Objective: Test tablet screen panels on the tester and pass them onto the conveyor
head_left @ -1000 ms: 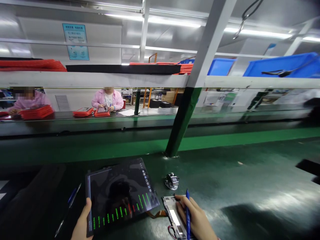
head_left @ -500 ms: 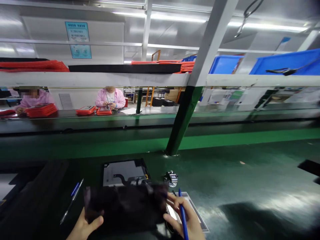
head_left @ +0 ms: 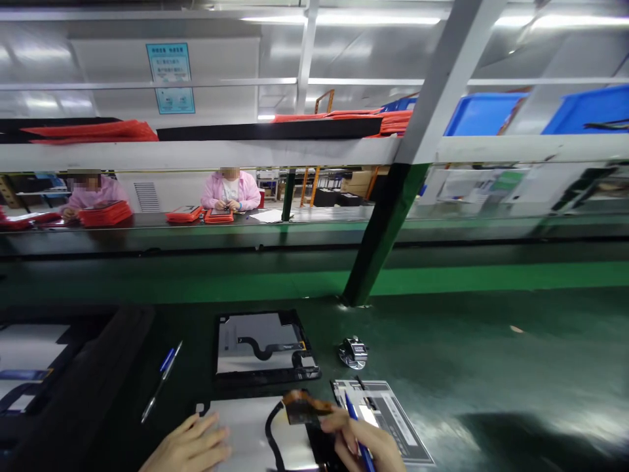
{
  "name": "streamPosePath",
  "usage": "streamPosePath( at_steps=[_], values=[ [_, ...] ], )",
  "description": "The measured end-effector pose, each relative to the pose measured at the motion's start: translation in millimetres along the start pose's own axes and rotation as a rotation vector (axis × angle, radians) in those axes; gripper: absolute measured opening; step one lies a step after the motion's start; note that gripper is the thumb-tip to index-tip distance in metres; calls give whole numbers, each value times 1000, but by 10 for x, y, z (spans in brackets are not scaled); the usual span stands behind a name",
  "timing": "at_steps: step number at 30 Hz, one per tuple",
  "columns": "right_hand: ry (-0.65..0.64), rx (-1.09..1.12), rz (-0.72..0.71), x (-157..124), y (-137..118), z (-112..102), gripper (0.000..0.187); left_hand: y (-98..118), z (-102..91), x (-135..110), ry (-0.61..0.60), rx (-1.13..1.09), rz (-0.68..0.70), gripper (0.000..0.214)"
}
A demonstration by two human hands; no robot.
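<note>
Care belongs at the orange flex tab (head_left: 302, 406), which the right hand (head_left: 366, 449) pinches between thumb and forefinger at three o'clock of the near panel (head_left: 246, 419). The same hand keeps a blue pen (head_left: 351, 410) tucked along its fingers. The near panel lies pale back up at the bench's front edge, directly below the camera. The left hand (head_left: 189, 446) rests on its nine o'clock side with fingers spread flat, gripping nothing.

To my eye, the tab wants a light grip on its edges with no sharp crease. The flat left hand should bear down enough to stop the panel sliding, and the pen tip is best kept off the black cable (head_left: 269, 429) that curves across the back.

At twelve o'clock, just beyond, a second panel (head_left: 263, 341) lies back up, close enough to crowd any push forward. A metal counter (head_left: 352, 352) sits at one o'clock. A printed board (head_left: 393, 419) lies at three o'clock, partly under the right hand. A loose pen (head_left: 164, 373) lies at ten o'clock beside a dark tray (head_left: 63, 380). A slanted post (head_left: 388, 223) rises from the green bench (head_left: 491, 341) further back. Beyond it, two people in pink (head_left: 228, 190) work among red trays (head_left: 184, 214).
</note>
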State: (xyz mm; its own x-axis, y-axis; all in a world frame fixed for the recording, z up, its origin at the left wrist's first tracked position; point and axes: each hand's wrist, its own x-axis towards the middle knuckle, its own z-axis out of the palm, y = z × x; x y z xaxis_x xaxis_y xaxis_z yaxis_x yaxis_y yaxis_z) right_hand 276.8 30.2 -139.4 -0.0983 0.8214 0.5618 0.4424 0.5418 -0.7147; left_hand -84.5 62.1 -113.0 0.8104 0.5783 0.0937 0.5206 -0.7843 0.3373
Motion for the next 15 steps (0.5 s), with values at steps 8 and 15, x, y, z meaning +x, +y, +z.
streamPosePath(
  at_steps=[8,15],
  values=[
    [-211,-99,3,891,-207,359,19,321,-49,369,198,-285,-464,53],
    [-417,-27,4,844,-158,390,15,658,242,1000,186,-772,-636,19]
  ],
)
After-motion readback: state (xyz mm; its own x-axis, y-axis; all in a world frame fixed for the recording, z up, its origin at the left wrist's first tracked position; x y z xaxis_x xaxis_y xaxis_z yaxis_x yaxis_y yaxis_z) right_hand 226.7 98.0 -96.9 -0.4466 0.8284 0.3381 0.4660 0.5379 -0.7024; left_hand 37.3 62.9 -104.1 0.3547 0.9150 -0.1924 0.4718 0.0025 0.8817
